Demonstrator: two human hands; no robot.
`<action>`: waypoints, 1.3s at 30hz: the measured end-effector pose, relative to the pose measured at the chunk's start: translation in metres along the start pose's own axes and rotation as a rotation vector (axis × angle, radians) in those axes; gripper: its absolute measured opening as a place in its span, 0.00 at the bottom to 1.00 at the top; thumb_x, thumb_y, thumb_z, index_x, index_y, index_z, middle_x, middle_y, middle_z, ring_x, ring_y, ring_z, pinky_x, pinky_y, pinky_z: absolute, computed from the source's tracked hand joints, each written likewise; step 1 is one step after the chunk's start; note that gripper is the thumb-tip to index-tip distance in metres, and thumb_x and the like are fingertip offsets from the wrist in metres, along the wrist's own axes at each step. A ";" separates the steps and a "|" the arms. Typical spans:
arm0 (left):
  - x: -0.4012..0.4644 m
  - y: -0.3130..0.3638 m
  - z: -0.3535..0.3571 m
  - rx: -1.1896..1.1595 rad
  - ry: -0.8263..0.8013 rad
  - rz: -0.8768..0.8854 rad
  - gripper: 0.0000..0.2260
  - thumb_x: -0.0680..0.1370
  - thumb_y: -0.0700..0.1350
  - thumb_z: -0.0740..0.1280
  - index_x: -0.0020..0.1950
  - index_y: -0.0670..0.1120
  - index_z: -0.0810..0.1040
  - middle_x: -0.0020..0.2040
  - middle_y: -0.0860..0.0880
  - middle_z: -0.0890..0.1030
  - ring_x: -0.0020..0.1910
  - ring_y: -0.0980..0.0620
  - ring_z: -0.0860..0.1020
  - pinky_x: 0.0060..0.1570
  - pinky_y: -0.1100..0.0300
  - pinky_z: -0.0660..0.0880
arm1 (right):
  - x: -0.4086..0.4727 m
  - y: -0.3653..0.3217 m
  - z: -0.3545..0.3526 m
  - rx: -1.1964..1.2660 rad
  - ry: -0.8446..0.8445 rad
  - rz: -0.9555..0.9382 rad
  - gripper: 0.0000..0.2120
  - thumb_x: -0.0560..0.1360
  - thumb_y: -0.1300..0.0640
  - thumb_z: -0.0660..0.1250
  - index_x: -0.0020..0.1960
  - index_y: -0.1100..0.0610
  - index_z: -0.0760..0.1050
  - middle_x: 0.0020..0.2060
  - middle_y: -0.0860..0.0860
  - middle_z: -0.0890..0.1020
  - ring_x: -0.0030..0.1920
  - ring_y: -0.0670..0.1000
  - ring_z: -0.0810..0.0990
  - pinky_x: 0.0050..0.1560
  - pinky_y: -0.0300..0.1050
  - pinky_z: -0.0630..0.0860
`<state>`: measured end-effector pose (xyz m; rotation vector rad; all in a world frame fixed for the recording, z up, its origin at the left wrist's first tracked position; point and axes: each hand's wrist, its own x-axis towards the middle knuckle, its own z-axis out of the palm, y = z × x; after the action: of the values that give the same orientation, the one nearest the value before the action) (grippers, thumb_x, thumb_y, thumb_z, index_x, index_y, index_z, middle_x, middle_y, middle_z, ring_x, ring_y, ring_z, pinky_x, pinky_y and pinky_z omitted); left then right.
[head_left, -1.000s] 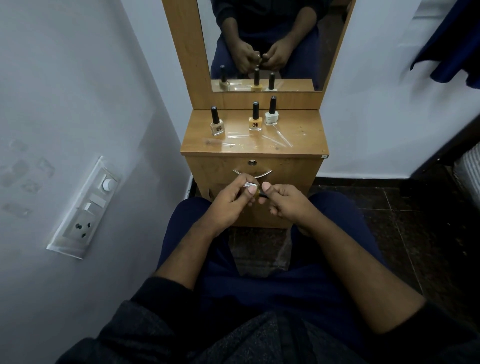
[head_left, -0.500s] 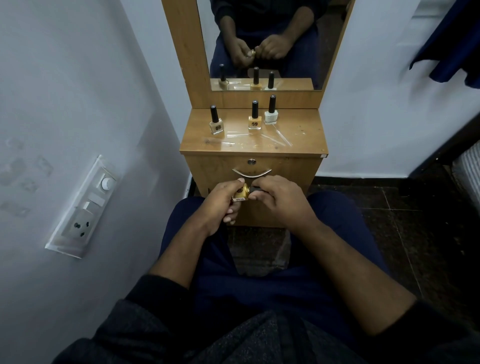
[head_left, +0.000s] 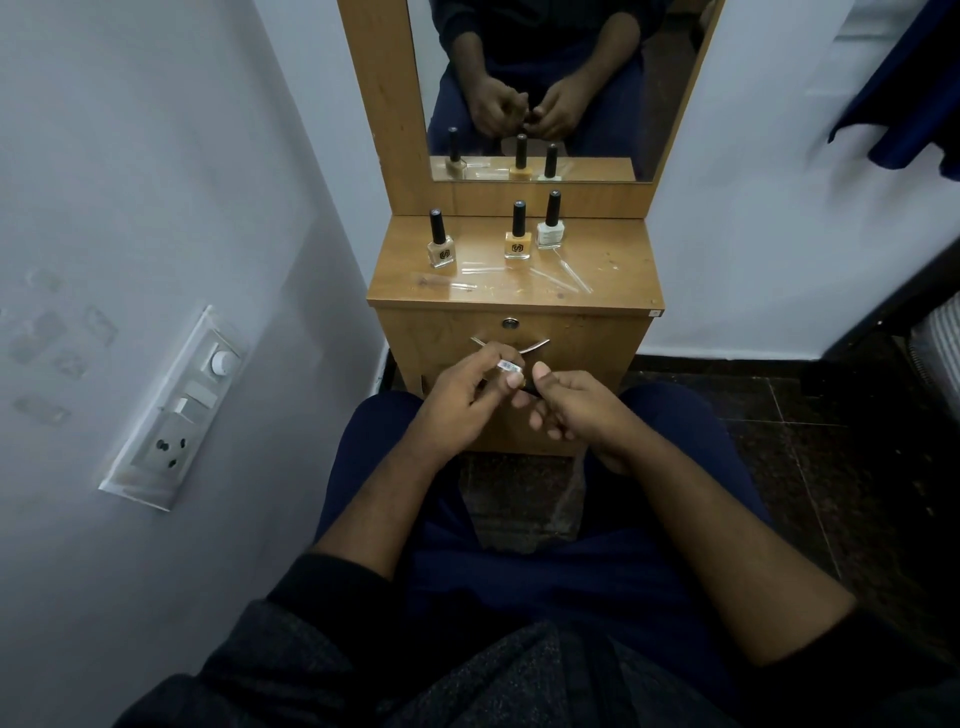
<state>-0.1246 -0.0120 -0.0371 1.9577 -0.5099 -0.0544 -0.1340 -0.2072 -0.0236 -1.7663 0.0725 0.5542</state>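
Before the wooden dressing table (head_left: 514, 291), the left hand (head_left: 457, 400) grips a nail polish bottle (head_left: 509, 368) lying sideways; the right hand (head_left: 571, 405) pinches its black cap (head_left: 530, 388).

Dark grey flecked sleeves (head_left: 332, 613) are pushed up to the elbows; the forearms are bare, over navy blue trousers (head_left: 519, 571).

Dim, bluish indoor light; sharp centre, wide-angle bending at edges, dark lower corners.
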 end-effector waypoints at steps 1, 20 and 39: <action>0.001 -0.001 0.000 0.025 0.007 0.022 0.09 0.85 0.50 0.64 0.60 0.48 0.79 0.51 0.53 0.80 0.50 0.54 0.79 0.51 0.52 0.75 | -0.001 0.001 -0.003 0.013 -0.047 0.029 0.27 0.85 0.38 0.53 0.51 0.56 0.82 0.32 0.47 0.78 0.30 0.44 0.71 0.34 0.39 0.66; 0.002 0.013 -0.007 -0.433 -0.065 -0.514 0.18 0.87 0.54 0.59 0.43 0.46 0.77 0.26 0.48 0.66 0.23 0.52 0.64 0.22 0.60 0.64 | 0.003 0.006 0.006 -0.631 0.318 -0.713 0.07 0.79 0.55 0.71 0.56 0.55 0.81 0.47 0.48 0.81 0.48 0.50 0.79 0.48 0.52 0.78; 0.003 0.009 -0.002 -0.265 -0.001 -0.283 0.10 0.87 0.50 0.61 0.49 0.48 0.76 0.37 0.44 0.77 0.36 0.49 0.76 0.37 0.61 0.72 | 0.000 0.001 0.000 -0.224 0.277 -0.254 0.24 0.84 0.41 0.59 0.42 0.57 0.80 0.28 0.50 0.80 0.31 0.43 0.77 0.40 0.43 0.72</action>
<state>-0.1245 -0.0147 -0.0282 1.7556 -0.2100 -0.2875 -0.1346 -0.2074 -0.0243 -2.0249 -0.0231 0.1350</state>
